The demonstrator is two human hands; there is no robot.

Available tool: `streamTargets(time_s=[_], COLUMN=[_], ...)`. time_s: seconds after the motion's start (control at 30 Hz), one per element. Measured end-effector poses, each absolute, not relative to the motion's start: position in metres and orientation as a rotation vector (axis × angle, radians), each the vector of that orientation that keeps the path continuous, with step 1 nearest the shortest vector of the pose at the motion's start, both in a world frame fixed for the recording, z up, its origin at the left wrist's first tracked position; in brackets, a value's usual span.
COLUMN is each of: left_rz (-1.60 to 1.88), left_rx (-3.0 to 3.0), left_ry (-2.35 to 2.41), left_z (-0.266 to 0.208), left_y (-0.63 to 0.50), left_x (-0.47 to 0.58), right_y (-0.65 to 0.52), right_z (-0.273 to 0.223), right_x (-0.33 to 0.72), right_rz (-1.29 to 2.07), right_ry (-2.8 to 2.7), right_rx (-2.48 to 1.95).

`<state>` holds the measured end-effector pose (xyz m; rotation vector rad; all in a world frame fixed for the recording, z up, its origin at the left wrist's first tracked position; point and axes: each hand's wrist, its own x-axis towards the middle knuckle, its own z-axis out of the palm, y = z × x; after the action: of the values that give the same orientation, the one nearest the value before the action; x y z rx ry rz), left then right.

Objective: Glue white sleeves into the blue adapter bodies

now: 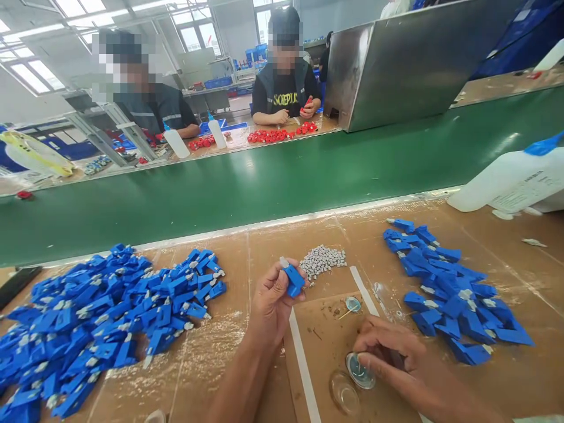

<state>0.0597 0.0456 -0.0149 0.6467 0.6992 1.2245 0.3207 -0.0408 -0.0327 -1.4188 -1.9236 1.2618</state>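
My left hand (pixel 273 299) is closed around a blue plastic part (pixel 294 281) with a pale grey tip pointing up. It holds the part just in front of a small heap of grey pieces (pixel 324 262). My right hand (pixel 392 355) is closed at the rim of a small round clear dish (pixel 361 373) with something teal in it, thumb over the inside edge. Beside that dish lies an empty-looking clear round dish (pixel 343 392). A little farther off, a small teal disc (pixel 352 304) lies with a thin stick against it.
Heaped blue parts (pixel 97 317) cover the left, and another pile (pixel 453 288) lies on the right. White tape strips (pixel 304 367) mark the board. A large white bottle (pixel 506 176) stands back right. Beyond the green belt (pixel 264 188), two people sit near red parts (pixel 273 135) and a metal box (pixel 396 64).
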Motion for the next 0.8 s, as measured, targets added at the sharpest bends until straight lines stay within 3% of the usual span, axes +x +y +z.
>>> streamTargets(time_s=[0.5,0.8], left_rz=[1.143,1.125], left_rx=[0.659,0.644], left_ry=[0.753,0.762], left_z=[-0.023,-0.026], left_y=[0.038,0.036], left_x=[0.066,0.072], right_y=[-0.049,-0.038], right_z=[-0.027,-0.024], right_x=[0.323,0.319], right_rz=[0.824,0.897], right_ry=[-2.163,-2.163], right_rx=[-1.235,-1.221])
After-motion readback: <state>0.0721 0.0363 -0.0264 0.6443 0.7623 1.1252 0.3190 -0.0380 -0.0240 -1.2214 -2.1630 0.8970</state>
